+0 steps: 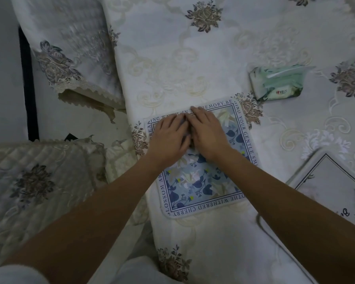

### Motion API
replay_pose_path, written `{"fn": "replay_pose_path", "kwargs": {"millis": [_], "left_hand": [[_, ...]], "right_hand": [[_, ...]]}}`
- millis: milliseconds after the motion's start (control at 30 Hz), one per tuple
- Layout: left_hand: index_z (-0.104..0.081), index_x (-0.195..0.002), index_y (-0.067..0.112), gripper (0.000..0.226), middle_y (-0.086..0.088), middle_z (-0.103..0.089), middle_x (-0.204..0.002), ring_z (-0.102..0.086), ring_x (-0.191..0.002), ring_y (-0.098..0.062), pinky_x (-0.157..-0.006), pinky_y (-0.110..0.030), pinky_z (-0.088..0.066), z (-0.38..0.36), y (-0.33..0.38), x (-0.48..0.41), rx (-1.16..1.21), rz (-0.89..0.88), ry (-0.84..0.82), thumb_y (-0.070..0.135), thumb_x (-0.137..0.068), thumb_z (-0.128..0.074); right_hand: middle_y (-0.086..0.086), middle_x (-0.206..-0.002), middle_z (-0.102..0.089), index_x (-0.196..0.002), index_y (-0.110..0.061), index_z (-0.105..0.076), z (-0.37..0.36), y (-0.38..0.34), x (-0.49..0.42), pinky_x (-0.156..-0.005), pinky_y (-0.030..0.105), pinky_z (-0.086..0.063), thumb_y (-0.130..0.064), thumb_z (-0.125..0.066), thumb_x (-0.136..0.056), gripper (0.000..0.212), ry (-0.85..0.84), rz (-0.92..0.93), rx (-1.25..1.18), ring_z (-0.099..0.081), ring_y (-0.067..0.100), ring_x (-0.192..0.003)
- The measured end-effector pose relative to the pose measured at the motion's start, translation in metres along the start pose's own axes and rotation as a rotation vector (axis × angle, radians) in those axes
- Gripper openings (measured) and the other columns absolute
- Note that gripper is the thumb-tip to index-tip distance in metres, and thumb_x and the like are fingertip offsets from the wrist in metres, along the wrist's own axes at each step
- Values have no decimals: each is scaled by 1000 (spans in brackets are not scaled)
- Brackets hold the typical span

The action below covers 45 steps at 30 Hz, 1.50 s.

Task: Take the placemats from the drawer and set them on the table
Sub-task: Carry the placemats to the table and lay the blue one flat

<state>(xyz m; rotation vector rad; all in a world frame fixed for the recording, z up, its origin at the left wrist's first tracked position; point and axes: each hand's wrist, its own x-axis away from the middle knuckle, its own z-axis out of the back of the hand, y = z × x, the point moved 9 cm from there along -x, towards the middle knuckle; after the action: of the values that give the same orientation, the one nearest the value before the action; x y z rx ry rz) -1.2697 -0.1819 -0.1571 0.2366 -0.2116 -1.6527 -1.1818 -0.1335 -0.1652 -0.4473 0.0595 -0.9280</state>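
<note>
we look down on a blue floral placemat point(195, 185) with a border of printed lettering. it lies flat on a table under a cream embroidered tablecloth point(193, 58). the person's left hand point(170, 133) and right hand point(208, 130) rest side by side on the far half of this placemat and touch each other. their fingers are stretched out and pressed flat, and neither hand grips anything. to the right of the placemat, near it and partly cut off by the frame edge, lies a second placemat point(332, 181) with a pale centre. beyond the blue placemat and to its right sits a green tissue pack point(279, 83). left of it is a quilted chair cushion point(35, 181). the drawer is not in view. we judge the step in hand to be smoothing this placemat into its spot. the next move likely calls for lifting both palms straight up so the mat does not shift, then going to the drawer if more mats remain.
</note>
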Motion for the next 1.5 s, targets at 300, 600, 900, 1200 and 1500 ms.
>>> {"fn": "replay_pose_path", "kwargs": {"millis": [300, 600, 900, 1200, 1500], "left_hand": [[-60, -133, 13, 49, -12, -55, -142, -50, -128, -32, -103, -45, -40, 11, -36, 18, -34, 77, -14, 39, -99, -38], [-61, -131, 6, 44, -19, -56, -138, -51, -125, -35, -101, -47, -45, 18, -49, 55, -10, 138, 12, 33, -100, -43], [-55, -138, 5, 52, -19, -49, -146, -44, -135, -37, -108, -51, -40, 1, -20, 125, 8, 168, -15, 37, -101, -39], [-52, -142, 7, 54, -16, -45, -151, -43, -137, -33, -109, -47, -38, -10, 25, 195, 35, 157, -51, 39, -101, -38], [-54, -140, 4, 51, -20, -48, -147, -45, -135, -37, -108, -51, -41, -13, 56, 239, 15, 81, -44, 35, -100, -43]], "right_hand": [[11, -160, -30, -153, -12, -33, 23, 61, 15, -121, 46, -19, -28, -44, -102, 54, 85, -108, 91, -24, 30, -147], [14, -160, -27, -153, -10, -31, 35, 98, 41, -120, 43, -18, -27, -45, -102, 56, 83, -206, 36, -22, 33, -147], [11, -161, -25, -152, -10, -33, 22, 99, 125, -120, 44, -24, -25, -46, -103, 53, 88, -227, -37, -24, 29, -146], [10, -158, -32, -151, -9, -36, 6, 93, 237, -120, 45, -25, -31, -40, -100, 55, 113, -241, -10, -29, 28, -145], [14, -154, -39, -147, -7, -41, -5, 81, 280, -119, 51, -22, -29, -38, -97, 54, 122, -250, 55, -33, 32, -142]]}}
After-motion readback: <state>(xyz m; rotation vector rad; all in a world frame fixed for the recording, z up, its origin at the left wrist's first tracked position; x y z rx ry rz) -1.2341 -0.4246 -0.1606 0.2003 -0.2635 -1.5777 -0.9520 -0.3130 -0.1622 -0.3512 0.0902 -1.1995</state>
